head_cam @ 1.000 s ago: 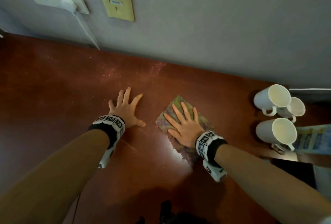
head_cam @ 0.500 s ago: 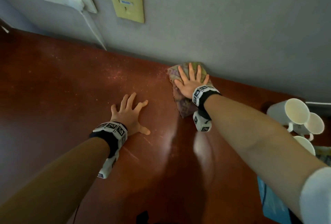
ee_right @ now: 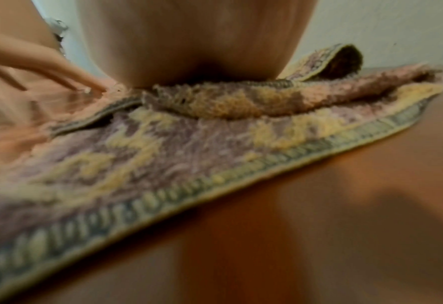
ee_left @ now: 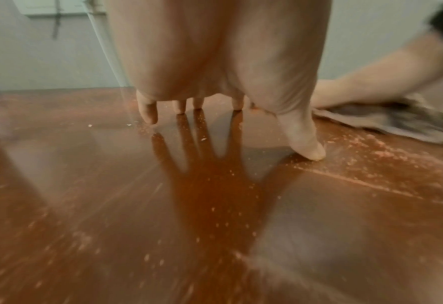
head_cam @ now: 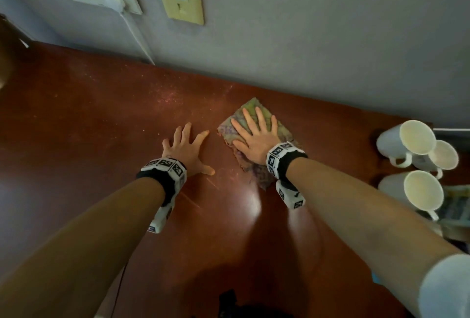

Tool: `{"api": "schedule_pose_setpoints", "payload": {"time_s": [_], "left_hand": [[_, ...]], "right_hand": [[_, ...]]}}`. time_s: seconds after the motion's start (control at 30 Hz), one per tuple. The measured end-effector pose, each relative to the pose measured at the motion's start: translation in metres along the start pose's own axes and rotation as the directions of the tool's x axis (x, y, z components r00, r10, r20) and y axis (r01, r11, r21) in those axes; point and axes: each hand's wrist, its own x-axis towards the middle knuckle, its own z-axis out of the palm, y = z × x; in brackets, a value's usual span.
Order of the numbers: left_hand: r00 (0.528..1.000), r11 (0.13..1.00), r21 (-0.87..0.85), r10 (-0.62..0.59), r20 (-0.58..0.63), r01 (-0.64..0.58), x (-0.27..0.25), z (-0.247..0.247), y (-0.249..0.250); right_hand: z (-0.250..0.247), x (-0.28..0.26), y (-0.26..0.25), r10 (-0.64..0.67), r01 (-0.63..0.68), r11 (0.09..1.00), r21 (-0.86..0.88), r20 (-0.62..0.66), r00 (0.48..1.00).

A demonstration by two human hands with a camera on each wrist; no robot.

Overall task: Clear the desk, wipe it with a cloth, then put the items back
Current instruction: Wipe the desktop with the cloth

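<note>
Flat right hand (head_cam: 254,139) pressing the cloth (head_cam: 256,116) on the table (head_cam: 76,139).
Cloth lies mid-frame; right fingers straight, slightly apart. Left hand (head_cam: 185,151) beside it, fingers splayed on bare wood.

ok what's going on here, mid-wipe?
Yes. The right hand presses flat on a patterned cloth on the desk, near the wall. The left hand rests spread on the bare wood beside it. Dusty specks show on the desk left of the cloth. Three white mugs sit at the right edge.
</note>
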Motion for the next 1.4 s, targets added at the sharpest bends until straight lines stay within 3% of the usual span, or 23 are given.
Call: {"api": "schedule_pose_setpoints", "payload": {"time_s": [0.17,0.27,0.5,0.63,0.8,0.93,1.07,1.23,1.4], "left_hand": [[0.997,0.997,0.020,0.068,0.032,-0.069,-0.012,0.004,-0.013],[0.995,0.995,0.018,0.094,0.040,-0.095,-0.012,0.004,-0.018],[0.993,0.994,-0.021,0.106,0.046,-0.105,-0.007,0.008,-0.020],[0.994,0.994,0.020,0.109,0.016,-0.109,-0.004,0.013,-0.023],[0.994,0.992,0.065,0.105,0.022,-0.106,0.000,0.014,-0.023],[0.995,0.990,0.100,0.099,0.017,-0.100,0.002,0.015,-0.023],[0.996,0.992,0.098,0.083,0.030,-0.086,0.000,0.011,-0.020],[0.995,0.996,0.017,0.083,0.062,-0.084,-0.005,0.004,-0.017],[0.994,0.997,-0.025,0.081,0.072,-0.079,-0.007,0.005,-0.016]], "right_hand": [[0.046,-0.095,-0.008,-0.096,0.098,0.995,-0.024,0.087,0.992],[0.052,-0.108,0.003,-0.073,0.073,0.997,0.000,0.108,0.992],[0.013,-0.038,0.022,0.175,-0.178,0.977,0.116,0.033,0.984],[-0.022,0.020,0.029,0.248,-0.250,0.952,0.175,0.033,0.968],[-0.051,0.076,0.013,0.204,-0.205,0.963,0.172,0.027,0.979],[-0.049,0.082,0.008,0.139,-0.140,0.984,0.110,0.009,0.990],[-0.033,0.056,0.000,0.023,-0.023,0.999,0.031,-0.018,1.000],[0.006,-0.018,-0.024,-0.086,0.089,0.994,-0.058,0.054,0.995],[0.042,-0.088,-0.022,-0.068,0.069,0.998,-0.013,0.110,0.992]]}}
